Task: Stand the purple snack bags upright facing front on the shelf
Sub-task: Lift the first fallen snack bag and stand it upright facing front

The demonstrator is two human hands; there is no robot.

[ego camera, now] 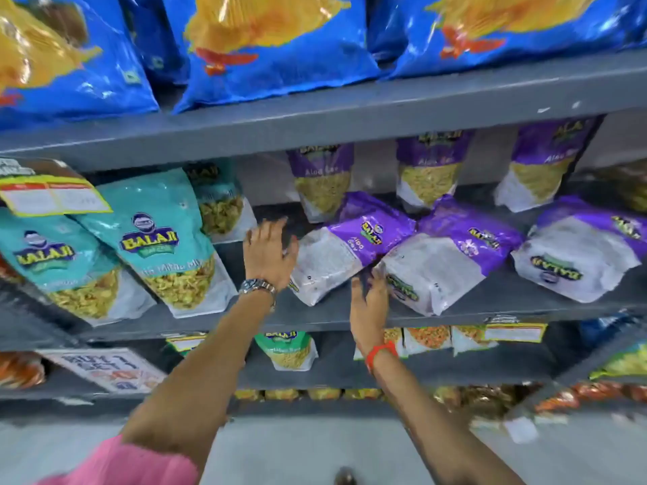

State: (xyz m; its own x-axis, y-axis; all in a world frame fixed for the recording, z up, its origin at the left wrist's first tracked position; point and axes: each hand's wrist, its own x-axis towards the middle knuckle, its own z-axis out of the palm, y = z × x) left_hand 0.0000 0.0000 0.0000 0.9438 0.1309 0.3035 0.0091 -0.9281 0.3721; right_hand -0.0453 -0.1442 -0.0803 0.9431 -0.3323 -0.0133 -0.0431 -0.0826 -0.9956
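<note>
We look down our 2 bare arms at a grey metal shelf (490,302) in a shop. Three purple snack bags lie flat along its front: the left flat bag (346,246), the middle flat bag (444,253) and the right flat bag (581,246), logos sideways or upside down. The left & middle ones overlap at their corners. Behind them, at the back of the same shelf, three more purple bags stand upright, fronts toward us: back left bag (322,180), back middle bag (429,169), back right bag (542,162).

Our left hand (269,253), steel watch (257,287) on the wrist, is spread flat, fingers apart, pinching nothing; it sits just beside the left flat bag's left edge, and contact can't be told through motion blur. Our right hand (369,299), orange thread (381,355) on the wrist, reaches up w/ fingers loosely apart at the gap where left & middle flat bags meet, fingertips against the bags' lower edges; it isn't closed on anything.

Left of the hands, teal snack bags (157,239) lean on the same shelf. Blue chip bags (273,47) fill the shelf above.
</note>
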